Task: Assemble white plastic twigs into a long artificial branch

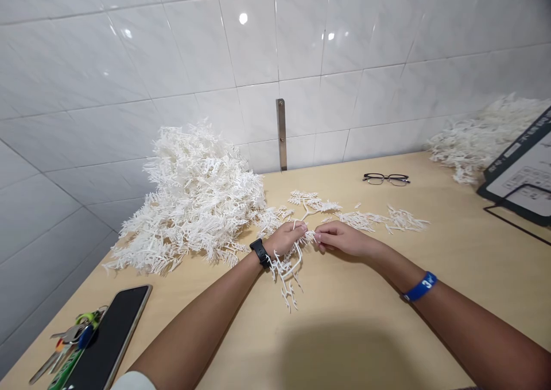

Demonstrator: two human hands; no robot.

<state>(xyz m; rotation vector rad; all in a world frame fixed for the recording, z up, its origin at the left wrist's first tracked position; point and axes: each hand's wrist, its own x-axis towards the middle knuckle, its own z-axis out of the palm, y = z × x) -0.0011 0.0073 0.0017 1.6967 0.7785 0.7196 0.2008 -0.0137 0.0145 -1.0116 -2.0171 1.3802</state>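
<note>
My left hand (287, 238), with a black watch on its wrist, is closed around a white plastic branch piece (286, 272) whose twigs hang down toward me over the wooden table (344, 332). My right hand (340, 238), a blue band on its wrist, pinches the same piece from the right, fingertips meeting the left hand's. A big heap of white plastic branches (193, 200) lies just left of my hands. Several separated white sprigs (365, 217) lie just behind my hands.
A phone (107, 338) and a bunch of keys (69, 344) lie at the near left edge. Glasses (386, 178) rest near the tiled wall. A second white branch heap (477, 137) and a dark-framed sheet (523, 172) sit at the far right.
</note>
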